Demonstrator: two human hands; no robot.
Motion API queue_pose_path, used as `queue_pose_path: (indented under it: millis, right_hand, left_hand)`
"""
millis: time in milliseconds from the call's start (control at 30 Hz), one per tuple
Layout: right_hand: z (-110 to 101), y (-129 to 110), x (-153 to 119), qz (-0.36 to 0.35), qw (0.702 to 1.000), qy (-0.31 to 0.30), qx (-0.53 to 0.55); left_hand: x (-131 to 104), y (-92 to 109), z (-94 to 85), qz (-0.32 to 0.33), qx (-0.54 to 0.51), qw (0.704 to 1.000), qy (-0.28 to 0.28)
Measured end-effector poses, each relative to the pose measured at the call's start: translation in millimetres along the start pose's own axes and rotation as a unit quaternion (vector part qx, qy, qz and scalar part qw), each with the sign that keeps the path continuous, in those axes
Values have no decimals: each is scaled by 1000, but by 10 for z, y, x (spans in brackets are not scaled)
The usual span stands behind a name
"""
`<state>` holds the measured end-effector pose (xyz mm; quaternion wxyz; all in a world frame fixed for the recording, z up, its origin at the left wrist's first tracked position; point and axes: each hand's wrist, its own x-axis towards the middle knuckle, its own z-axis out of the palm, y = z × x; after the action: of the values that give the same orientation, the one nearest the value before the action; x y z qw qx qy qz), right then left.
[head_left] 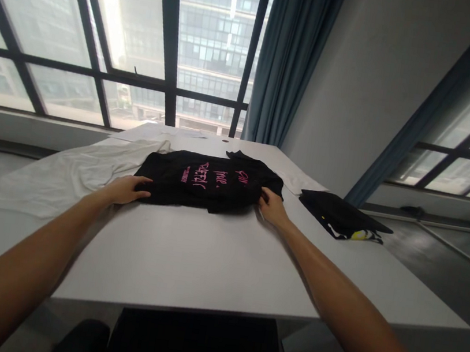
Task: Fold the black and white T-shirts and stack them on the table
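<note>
A black T-shirt (224, 189) with pink lettering lies sideways across the table, its near edge partly folded over. At its left end, my left hand (126, 188) rests on the hem corner, thumb and fingers stretched out and apart. My right hand (272, 206) pinches the near edge of the shirt at its right end, close to the sleeve; the fingertips are partly hidden by cloth.
A white garment (64, 175) lies spread on the left of the white table (196, 264). Folded black clothing (343, 213) with a yellow and white print sits at the right edge. A black chair (196, 345) stands at the front edge; windows and a blue curtain (292, 62) are behind.
</note>
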<state>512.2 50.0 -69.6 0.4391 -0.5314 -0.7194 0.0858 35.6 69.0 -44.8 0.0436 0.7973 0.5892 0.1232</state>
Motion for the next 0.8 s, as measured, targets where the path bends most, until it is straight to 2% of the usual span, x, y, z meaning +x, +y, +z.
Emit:
queue_pose_path:
  millis: [100, 200, 267, 333, 433, 500, 667, 800]
  right_hand:
    - [-300, 18, 89, 31, 997, 48, 43]
    - [-686, 94, 133, 78, 986, 114, 97]
    - [-924, 177, 115, 112, 973, 159, 124]
    - [-1097, 264, 66, 139, 969, 175, 107]
    - [-1217, 368, -15, 134, 986, 101, 7]
    - [-1250, 419, -46, 122, 991, 28, -47]
    - [-1414, 543, -86, 173, 977, -119, -47]
    - [-1514, 543, -159, 222, 945, -223, -86]
  left_hand:
    - [-34, 45, -158, 1, 56, 997, 50]
    - [-161, 72, -427, 17, 30, 996, 88]
    - [-280, 71, -592, 23, -47, 997, 55]
    - [-393, 65, -700, 22, -127, 992, -18]
    - [-507, 66, -751, 31, -159, 980, -118]
    - [-540, 60, -744, 35, -143, 978, -151]
    - [-540, -27, -688, 9, -109, 978, -177]
    - [-523, -49, -652, 36, -120, 978, -164]
